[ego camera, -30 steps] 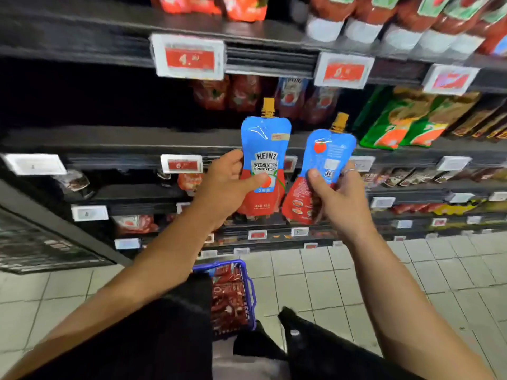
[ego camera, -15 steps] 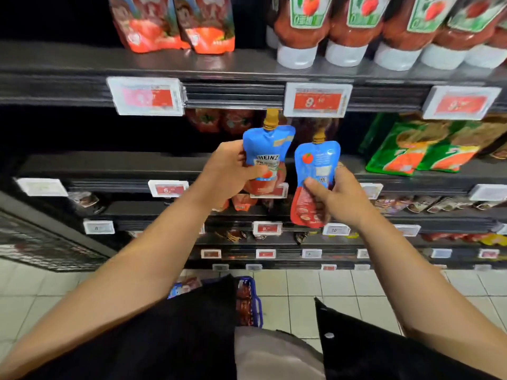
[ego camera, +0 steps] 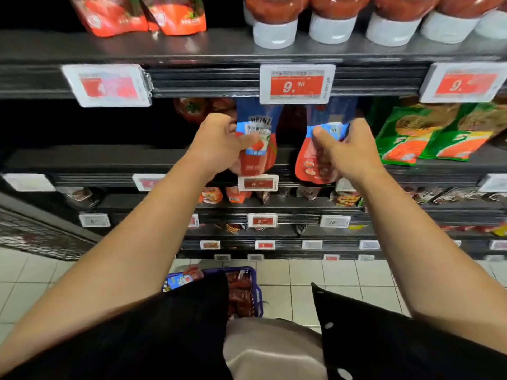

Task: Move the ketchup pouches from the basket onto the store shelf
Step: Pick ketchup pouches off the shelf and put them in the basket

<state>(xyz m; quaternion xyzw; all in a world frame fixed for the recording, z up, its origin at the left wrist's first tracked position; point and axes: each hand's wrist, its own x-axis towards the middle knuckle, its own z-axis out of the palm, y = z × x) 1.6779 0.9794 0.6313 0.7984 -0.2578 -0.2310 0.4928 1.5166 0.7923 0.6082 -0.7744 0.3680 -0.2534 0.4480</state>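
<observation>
We see our left hand [ego camera: 219,144] grasping a blue-topped, red-bottomed Heinz pouch [ego camera: 259,138] (label facing us). At three o'clock of it, our right hand [ego camera: 347,149] grips a second pouch [ego camera: 315,160], both upright.

Two bare forearms, no sleeves reaching the wrists, no watch or bracelet showing. Left hand [ego camera: 219,144] at about eleven o'clock from the frame's centre, right hand [ego camera: 348,152] at about one o'clock. Black garment [ego camera: 153,335] across the lower frame from seven to five o'clock, open down the front, with small pale round snaps [ego camera: 328,325] along its right edge. Beige cloth [ego camera: 271,349] at six o'clock between the black panels.
</observation>
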